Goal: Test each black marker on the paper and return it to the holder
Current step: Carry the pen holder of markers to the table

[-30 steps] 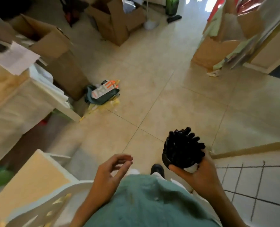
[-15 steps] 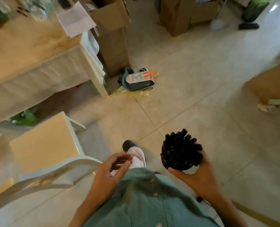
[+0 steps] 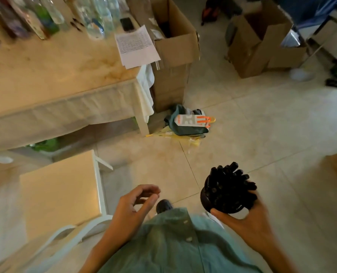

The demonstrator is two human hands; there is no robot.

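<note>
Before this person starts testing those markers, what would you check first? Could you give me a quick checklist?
1. Holder gripped securely by the right hand: ok.
2. Black markers all seated in the holder: ok, none seen loose.
3. Left hand free to pull a marker: ok, loosely curled, holding nothing.
4. Paper within reach: not ok, it lies at the table corner, well ahead.
5. Chair clear for sitting: ok, seat bare.
6. Paper blank for testing: not ok, it looks printed.
</note>
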